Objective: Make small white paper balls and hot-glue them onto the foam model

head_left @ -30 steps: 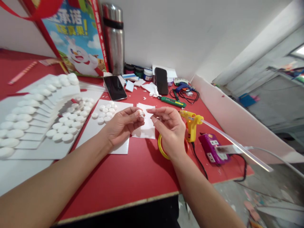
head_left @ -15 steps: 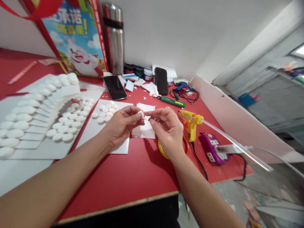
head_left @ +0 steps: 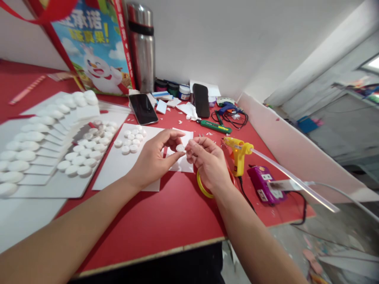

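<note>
My left hand is raised over the white sheets, thumb and index finger curved about a small white disc at the thumb tip. Close against the disc's right edge, my right hand has its fingertips pinched together; what lies between them is hidden. Beneath the hands are small white paper sheets. To the left, several white discs lie in a group on a white board. A yellow tape roll is partly covered by my right hand.
A yellow glue gun with a long clear stick stands right, beside a purple power socket. Behind lie a green cutter, phones and a steel flask. Rows of white rounded pieces fill the left.
My left fingers have loosened from a tight pinch into a wider curve, and the disc has moved slightly right and down. My right fingers have drawn together beside it.
</note>
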`<state>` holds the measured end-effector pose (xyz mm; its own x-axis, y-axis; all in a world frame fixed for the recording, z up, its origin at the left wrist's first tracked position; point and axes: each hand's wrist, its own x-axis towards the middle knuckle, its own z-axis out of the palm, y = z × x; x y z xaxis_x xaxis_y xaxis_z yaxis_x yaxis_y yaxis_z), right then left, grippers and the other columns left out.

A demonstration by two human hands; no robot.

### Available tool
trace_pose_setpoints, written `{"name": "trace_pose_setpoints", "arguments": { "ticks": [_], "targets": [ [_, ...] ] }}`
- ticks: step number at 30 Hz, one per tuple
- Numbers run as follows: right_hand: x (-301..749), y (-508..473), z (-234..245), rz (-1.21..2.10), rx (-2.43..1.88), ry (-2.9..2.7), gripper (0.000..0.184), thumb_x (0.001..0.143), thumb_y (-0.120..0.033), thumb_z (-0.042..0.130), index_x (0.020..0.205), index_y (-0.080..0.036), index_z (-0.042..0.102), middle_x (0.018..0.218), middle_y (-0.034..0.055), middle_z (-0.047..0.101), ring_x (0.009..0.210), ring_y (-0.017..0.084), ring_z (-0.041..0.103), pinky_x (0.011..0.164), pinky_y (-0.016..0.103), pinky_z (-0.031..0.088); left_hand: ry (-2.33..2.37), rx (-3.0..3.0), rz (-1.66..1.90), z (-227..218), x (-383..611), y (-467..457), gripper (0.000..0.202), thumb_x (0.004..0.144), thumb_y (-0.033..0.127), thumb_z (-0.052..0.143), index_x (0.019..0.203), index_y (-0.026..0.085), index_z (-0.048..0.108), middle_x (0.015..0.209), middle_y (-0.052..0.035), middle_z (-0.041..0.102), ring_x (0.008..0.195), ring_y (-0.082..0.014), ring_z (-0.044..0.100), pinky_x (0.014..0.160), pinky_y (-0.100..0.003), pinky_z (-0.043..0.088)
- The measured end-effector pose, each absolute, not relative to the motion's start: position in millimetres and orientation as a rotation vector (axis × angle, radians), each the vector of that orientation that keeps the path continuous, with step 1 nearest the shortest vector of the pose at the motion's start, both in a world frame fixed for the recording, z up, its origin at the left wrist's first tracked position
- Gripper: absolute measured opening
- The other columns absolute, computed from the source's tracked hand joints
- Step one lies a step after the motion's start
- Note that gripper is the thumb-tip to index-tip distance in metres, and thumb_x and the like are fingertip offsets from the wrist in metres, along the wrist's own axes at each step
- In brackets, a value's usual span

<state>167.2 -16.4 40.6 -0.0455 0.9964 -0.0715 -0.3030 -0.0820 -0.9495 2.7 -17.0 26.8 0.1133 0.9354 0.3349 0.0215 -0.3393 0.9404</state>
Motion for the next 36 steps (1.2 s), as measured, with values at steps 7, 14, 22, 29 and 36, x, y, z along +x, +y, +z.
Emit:
{"name": "trace_pose_setpoints", "arguments": {
  "ticks": [7,14,22,29,36],
  "targets": [
    [166,-16,34,1.476,-0.996,-0.928,0.033,0.069,-0.032,0.091,0.082,-0.019,0.063,0.069,-0.0059,0.060,0.056,0.008,0.052,0.057,0.023,0.041,1.013,1.665,1.357,30,4,-22,0.037,0.083,0.017,0.077,0.119,0.024,0.071,0.104,-0.0042,0.071,0.095,-0.0187,0.065,0.091,-0.028,0.049],
    [167,-15,37,1.444,-1.025,-0.906,0.033,0.073,-0.038,0.088,0.076,-0.020,0.060,0.062,-0.0075,0.052,0.054,0.008,0.044,0.054,0.024,0.038,1.024,1.560,1.394,29,5,-21,0.033,0.079,0.015,0.080,0.111,0.023,0.074,0.101,-0.0046,0.072,0.094,-0.0200,0.066,0.093,-0.031,0.050],
    [172,-13,37,1.259,-1.115,-1.005,0.041,0.080,-0.052,0.080,0.064,-0.020,0.061,0.056,-0.0038,0.054,0.046,0.008,0.038,0.046,0.025,0.028,1.028,1.332,1.335,26,5,-14,0.023,0.078,0.022,0.084,0.100,0.021,0.081,0.097,-0.0051,0.073,0.084,-0.0163,0.066,0.080,-0.027,0.051],
    [202,-38,49,0.263,-1.595,-1.781,0.027,0.101,-0.038,0.054,0.082,-0.021,0.064,0.077,0.0047,0.066,0.068,0.019,0.060,0.067,0.033,0.044,0.868,0.793,1.196,23,9,-13,0.035,0.071,0.027,0.091,0.102,0.015,0.078,0.086,-0.0085,0.080,0.085,-0.0206,0.078,0.082,-0.031,0.059],
    [222,-66,54,-0.002,-2.128,-2.281,0.032,0.094,-0.037,0.058,0.113,-0.010,0.061,0.097,0.0220,0.065,0.085,0.037,0.068,0.070,0.042,0.048,0.763,0.659,1.198,25,7,-10,0.030,0.070,0.017,0.091,0.097,0.013,0.079,0.089,-0.0083,0.080,0.072,-0.0142,0.075,0.080,-0.028,0.062]
  ]
}}
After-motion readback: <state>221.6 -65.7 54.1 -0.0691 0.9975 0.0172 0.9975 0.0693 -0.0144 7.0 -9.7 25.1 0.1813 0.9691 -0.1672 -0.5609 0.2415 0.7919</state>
